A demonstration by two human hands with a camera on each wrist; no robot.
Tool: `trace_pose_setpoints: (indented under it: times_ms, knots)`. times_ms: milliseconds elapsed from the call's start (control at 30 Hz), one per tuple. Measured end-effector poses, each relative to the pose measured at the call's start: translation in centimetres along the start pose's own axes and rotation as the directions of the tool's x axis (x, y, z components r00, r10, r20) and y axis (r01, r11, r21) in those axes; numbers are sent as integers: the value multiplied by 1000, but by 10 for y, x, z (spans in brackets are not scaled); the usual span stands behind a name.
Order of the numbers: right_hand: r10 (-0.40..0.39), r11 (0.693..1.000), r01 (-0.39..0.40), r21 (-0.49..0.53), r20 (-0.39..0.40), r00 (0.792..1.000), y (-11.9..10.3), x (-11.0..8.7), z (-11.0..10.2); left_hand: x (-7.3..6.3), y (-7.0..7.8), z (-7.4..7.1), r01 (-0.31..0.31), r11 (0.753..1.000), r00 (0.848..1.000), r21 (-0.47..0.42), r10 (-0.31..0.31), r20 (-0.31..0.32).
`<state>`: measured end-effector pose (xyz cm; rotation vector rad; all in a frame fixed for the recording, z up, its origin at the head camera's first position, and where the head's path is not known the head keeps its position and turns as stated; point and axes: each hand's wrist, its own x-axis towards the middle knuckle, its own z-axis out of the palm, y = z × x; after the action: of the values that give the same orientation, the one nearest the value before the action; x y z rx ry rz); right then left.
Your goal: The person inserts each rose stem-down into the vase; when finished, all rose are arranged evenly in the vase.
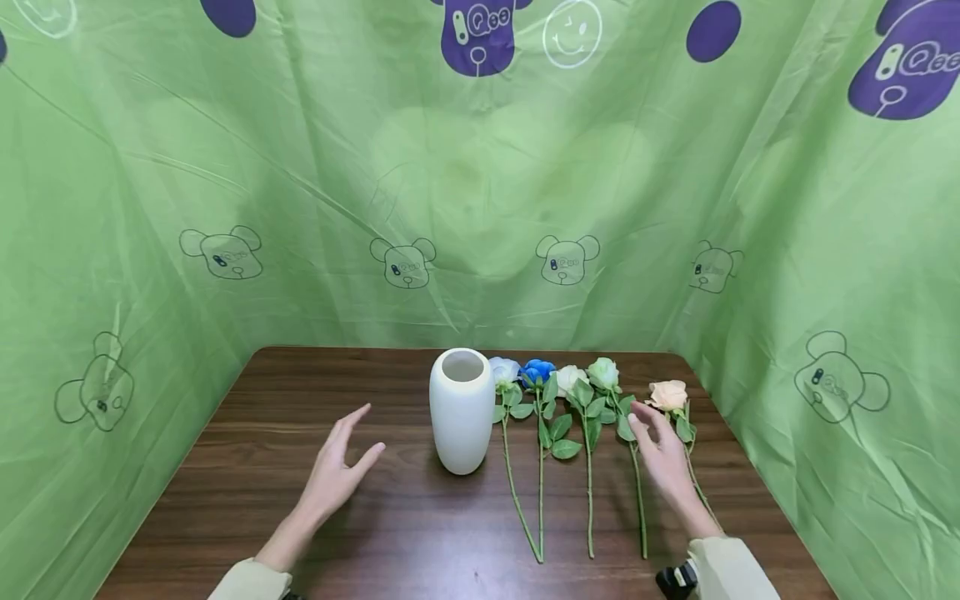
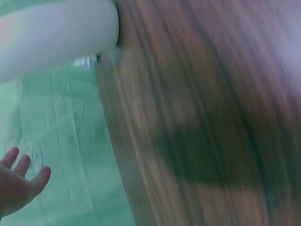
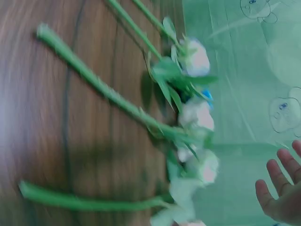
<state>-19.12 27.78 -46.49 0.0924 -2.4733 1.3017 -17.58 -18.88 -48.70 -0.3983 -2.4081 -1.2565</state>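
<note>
The vase (image 1: 461, 425) stands upright on the brown surface (image 1: 360, 533), mouth up, approx. in the middle b/w the two hands. The left hand (image 1: 339, 467) is to the left of it, near but apart, w/ fingers extended and thumb spread away; this grip is released and carries nothing.

On the right of the vase five roses lie in a row, heads to the far side and stems toward the person. Counting from the vase: pale blue rose (image 1: 505, 371), blue rose (image 1: 536, 372), white rose (image 1: 571, 380), green rose (image 1: 603, 372), then peach rose (image 1: 667, 394), a bit apart from the others. The pale blue head is just beside the vase – if they touch, I cannot tell. Stems of the first two come together at the near end; the other stems lie separately.

The right hand (image 1: 663, 458) is above the surface b/w the green and peach roses, and covers part of the peach stem in the head view. Its fingers are extended, so this grip is also released; in the right wrist view it is apart from the flowers, though that pic is blurred.

Light sleeves (image 1: 731, 571) cover both forearms, w/ a black device (image 1: 677, 581) at the right wrist. Green cloth (image 1: 480, 183) w/ bear drawings hangs behind and on both sides.
</note>
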Motion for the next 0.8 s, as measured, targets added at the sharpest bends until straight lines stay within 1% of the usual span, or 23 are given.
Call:
trace_pose_setpoints:
  times_ms: [100, 267, 333, 367, 467, 533, 600, 633, 700, 800]
  knots:
    - [110, 991, -112, 69, 34, 993, 0, -2, 16, -1, 5, 13, 45, 996, 999, -76, -42, 32]
    - [205, 961, -224, 163, 126, 971, 2, -5, 45, 3, 15, 31, 126, 978, 989, -164, -111, 97]
    - [227, 943, -259, 209, 166, 960, 3, -6, 57, 7, 18, 35, 174, 959, 980, -226, -145, 138]
    - [238, 932, -279, 232, 187, 953, 3, -7, 62, 9, 20, 37, 206, 945, 972, -255, -167, 164]
    - [270, 902, -335, 274, 250, 930, 2, -8, 78, 13, 25, 42, 314, 890, 940, -331, -243, 238]
    - [278, 892, -357, 277, 287, 917, 2, -8, 87, 16, 27, 44, 368, 866, 920, -339, -286, 268]
    - [286, 882, -378, 282, 318, 904, 2, -9, 95, 18, 30, 46, 400, 856, 906, -329, -316, 281]
    - [285, 880, -382, 281, 331, 899, 2, -9, 100, 19, 31, 47, 408, 854, 903, -323, -324, 283]
    - [275, 880, -386, 277, 366, 889, 2, -10, 107, 20, 32, 49, 412, 856, 900, -312, -329, 285]
    - [271, 880, -397, 259, 413, 870, 3, -10, 115, 22, 33, 53, 406, 858, 901, -315, -317, 296]
